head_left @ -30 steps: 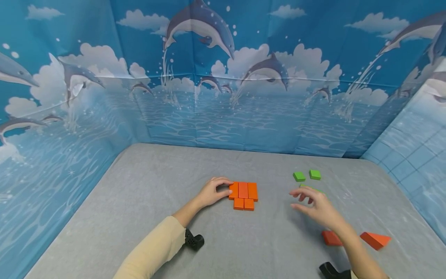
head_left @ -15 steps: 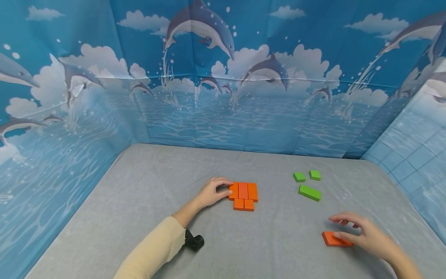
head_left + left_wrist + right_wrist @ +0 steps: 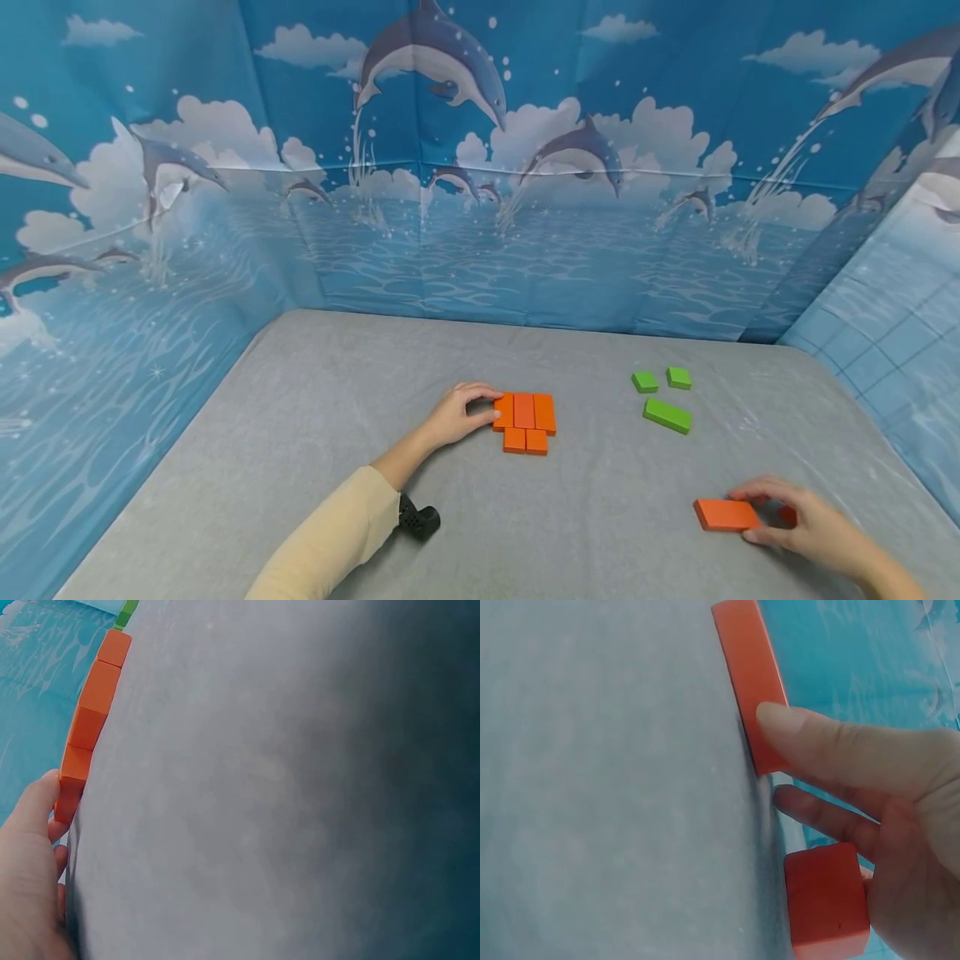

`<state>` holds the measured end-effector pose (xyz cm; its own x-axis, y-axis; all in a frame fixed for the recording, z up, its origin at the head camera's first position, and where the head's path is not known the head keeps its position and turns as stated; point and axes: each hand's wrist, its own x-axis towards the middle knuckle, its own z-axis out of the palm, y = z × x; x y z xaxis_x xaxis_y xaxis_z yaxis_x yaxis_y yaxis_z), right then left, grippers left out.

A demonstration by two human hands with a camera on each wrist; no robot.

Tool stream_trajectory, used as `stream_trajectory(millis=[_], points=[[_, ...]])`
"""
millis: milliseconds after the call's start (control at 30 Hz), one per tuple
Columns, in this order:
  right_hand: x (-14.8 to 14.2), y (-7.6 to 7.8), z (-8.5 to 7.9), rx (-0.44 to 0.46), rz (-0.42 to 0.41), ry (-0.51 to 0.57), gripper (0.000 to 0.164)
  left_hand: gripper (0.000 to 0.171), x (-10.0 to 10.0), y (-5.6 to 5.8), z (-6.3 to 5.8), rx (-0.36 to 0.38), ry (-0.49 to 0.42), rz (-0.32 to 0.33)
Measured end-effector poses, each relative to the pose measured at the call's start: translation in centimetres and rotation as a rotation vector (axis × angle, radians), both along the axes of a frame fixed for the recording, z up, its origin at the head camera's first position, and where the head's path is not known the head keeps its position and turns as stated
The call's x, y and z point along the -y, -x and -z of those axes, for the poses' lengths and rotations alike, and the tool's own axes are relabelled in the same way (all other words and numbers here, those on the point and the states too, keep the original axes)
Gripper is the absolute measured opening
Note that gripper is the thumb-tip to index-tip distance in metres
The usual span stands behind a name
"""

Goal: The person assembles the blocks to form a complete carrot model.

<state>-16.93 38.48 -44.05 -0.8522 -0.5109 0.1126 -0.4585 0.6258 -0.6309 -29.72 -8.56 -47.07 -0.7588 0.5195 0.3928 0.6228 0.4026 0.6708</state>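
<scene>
In the head view, several orange blocks [image 3: 543, 412] lie flat in a compact group, three long ones above two small ones. My left hand [image 3: 453, 414] grips the group's leftmost block [image 3: 504, 408] with thumb and forefinger; in the left wrist view its thumb [image 3: 37, 802] lies against the block's end. Farther right, my right hand [image 3: 798, 521] pinches the right end of a rectangular orange block [image 3: 723, 515] on the cloth. A second orange-red block [image 3: 826, 900] sits beneath the palm in the right wrist view, mostly hidden by the hand in the head view.
Two small green blocks [image 3: 644, 382] and a longer green block [image 3: 667, 415] lie toward the back right of the grey cloth [image 3: 360, 358]. A dolphin-print curtain [image 3: 480, 250] rises behind and at both sides. A black wrist device [image 3: 418, 518] hangs below the left sleeve.
My right hand has moved right and toward me from near the green blocks, uncovering the long green one, and has taken hold of the rectangular orange block. The left hand has stayed put.
</scene>
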Motion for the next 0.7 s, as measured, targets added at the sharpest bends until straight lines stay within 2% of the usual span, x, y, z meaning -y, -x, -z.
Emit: stream_trajectory(millis=[200,400,533,700], points=[[-0.2,0.0,0.1,0.016,0.01,-0.025,0.028,0.03,-0.1,0.0,0.0,-0.002,-0.009,-0.004],[0.3,0.0,0.0,-0.047,0.036,-0.022,0.028,0.031,-0.1,-0.1,-0.1,0.013,0.0,-0.02],[2.1,0.1,-0.7,-0.105,0.061,-0.015,0.029,0.03,-0.1,-0.1,0.0,0.015,0.005,-0.019],[6.2,0.7,-1.7,-0.149,0.086,0.003,0.031,0.031,-0.1,-0.2,-0.2,0.01,0.001,-0.015]])
